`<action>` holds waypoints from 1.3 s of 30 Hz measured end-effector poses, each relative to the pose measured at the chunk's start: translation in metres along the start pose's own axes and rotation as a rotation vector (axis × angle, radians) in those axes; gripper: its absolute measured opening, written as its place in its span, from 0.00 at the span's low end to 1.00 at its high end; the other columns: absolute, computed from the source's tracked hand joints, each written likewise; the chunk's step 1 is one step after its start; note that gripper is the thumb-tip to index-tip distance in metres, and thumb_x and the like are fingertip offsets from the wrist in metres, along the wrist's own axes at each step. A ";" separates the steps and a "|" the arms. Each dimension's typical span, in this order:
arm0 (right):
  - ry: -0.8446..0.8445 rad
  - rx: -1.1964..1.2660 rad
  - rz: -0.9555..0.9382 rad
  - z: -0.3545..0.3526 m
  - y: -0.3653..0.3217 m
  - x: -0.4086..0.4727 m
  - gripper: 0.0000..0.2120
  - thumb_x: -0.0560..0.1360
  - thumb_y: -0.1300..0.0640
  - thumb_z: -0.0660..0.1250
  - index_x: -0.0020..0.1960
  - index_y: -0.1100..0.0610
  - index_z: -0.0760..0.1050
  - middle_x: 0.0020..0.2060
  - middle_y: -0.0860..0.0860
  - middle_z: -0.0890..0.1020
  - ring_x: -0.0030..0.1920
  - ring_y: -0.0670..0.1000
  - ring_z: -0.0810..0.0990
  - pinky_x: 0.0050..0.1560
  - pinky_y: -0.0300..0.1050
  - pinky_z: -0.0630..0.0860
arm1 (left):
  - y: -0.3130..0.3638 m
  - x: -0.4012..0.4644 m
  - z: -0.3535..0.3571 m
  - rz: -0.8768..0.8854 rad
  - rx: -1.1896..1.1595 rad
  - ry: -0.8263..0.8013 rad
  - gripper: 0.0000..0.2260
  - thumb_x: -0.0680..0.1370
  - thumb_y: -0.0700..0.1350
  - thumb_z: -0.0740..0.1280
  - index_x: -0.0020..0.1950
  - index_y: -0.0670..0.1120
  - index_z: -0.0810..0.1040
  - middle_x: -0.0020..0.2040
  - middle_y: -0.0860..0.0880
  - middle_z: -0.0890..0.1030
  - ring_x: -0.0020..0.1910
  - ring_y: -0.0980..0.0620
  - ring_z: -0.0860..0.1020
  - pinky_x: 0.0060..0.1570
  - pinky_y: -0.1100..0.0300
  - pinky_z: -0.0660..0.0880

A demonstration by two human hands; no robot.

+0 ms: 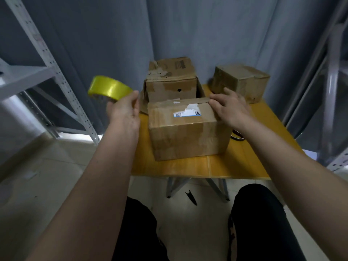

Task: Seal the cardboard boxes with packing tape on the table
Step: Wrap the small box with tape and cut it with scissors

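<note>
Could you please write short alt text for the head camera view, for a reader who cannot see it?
A person's left hand holds a roll of yellow packing tape while the right hand rests on the nearest cardboard box on a small yellow table. Two more boxes stand behind it.

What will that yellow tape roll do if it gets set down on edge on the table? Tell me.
The yellow tape roll is a round ring, so on edge it would probably roll; laid flat it should stay. It looks stiff and fairly light, since the left hand holds it up alone. The table is smooth, which may let it slide.
</note>
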State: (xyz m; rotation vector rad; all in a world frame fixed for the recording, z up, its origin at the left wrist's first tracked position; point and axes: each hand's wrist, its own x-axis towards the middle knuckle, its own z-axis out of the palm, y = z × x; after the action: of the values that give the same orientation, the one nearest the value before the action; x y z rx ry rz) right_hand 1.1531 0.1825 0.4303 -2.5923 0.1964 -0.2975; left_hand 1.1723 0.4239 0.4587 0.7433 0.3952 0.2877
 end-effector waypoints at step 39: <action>0.279 0.552 -0.441 -0.023 -0.098 0.009 0.12 0.68 0.70 0.57 0.49 0.61 0.70 0.42 0.66 0.79 0.45 0.62 0.79 0.45 0.56 0.76 | 0.033 -0.006 -0.007 -0.366 0.487 -0.540 0.02 0.75 0.32 0.66 0.46 0.36 0.78 0.34 0.43 0.83 0.31 0.53 0.83 0.30 0.62 0.80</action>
State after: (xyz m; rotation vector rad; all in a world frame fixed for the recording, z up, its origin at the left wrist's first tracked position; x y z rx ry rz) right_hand 1.1638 0.2531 0.5013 -2.0126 -0.3260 -0.7551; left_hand 1.1601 0.4487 0.4785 1.1642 0.0751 -0.3674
